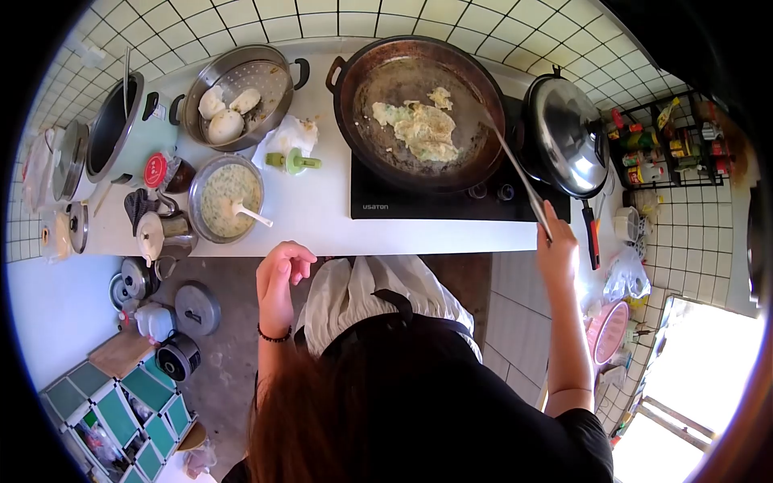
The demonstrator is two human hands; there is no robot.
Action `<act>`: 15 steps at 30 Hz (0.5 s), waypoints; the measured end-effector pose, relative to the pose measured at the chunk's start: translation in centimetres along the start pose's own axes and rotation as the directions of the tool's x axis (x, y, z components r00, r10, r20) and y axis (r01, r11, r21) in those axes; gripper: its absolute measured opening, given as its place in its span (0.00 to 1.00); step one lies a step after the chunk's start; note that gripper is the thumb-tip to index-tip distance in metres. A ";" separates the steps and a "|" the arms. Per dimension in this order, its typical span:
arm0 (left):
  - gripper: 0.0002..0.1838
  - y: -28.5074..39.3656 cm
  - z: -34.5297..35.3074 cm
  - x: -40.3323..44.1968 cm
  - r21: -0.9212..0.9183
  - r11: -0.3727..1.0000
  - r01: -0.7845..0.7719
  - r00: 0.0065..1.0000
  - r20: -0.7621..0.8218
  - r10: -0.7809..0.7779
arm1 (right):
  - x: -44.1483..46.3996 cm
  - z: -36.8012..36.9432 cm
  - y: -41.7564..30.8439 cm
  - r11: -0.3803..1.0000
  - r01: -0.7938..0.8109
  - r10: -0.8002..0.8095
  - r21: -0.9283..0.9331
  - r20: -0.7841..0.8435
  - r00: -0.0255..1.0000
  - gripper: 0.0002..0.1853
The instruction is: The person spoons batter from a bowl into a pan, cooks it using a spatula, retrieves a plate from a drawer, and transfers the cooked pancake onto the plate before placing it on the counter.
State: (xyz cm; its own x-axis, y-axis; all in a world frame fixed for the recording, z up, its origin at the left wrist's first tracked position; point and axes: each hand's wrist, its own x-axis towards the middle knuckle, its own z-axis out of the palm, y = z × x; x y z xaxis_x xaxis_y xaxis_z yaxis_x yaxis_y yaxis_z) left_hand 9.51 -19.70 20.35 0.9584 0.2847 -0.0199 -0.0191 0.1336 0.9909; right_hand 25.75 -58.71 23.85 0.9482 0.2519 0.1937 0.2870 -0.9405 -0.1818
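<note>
White wall tiles point(346, 26) back the surface point(306, 229). Inside the pan point(372, 84), 1 large mass point(427, 135) and 1 small piece point(440, 97) look partly cooked; the right hand point(558, 245) has its fingers gripping a metal utensil point(523, 175). Left of the pan, a bowl point(193, 211) of uncooked-looking batter point(225, 191) remains. Left hand point(278, 278): empty, fingers loosely curled.
</note>
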 end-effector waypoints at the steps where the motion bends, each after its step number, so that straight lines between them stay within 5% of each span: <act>1: 0.23 0.1 0.0 0.1 0.007 1.000 0.005 1.000 0.004 -0.005 | 0.2 -0.3 0.3 0.998 -0.004 0.005 0.064 -0.030 1.000 0.22; 7: 0.22 0.4 0.3 0.5 0.022 1.000 0.007 1.000 0.011 -0.007 | 1.1 -0.3 0.6 0.932 -0.081 0.086 0.355 0.002 0.996 0.19; 15: 0.22 0.4 0.1 0.4 0.057 0.998 0.006 1.000 0.007 -0.007 | 3.1 1.5 -1.7 0.888 -0.268 0.201 0.374 0.211 0.957 0.20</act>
State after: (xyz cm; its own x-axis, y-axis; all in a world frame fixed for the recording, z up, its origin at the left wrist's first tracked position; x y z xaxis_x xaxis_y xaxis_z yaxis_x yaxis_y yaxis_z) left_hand 9.89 -19.64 20.71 0.9605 0.2772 -0.0255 0.0031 0.0808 0.9967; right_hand 28.37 -55.97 23.27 0.9935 0.1004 -0.0543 0.0512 -0.8171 -0.5742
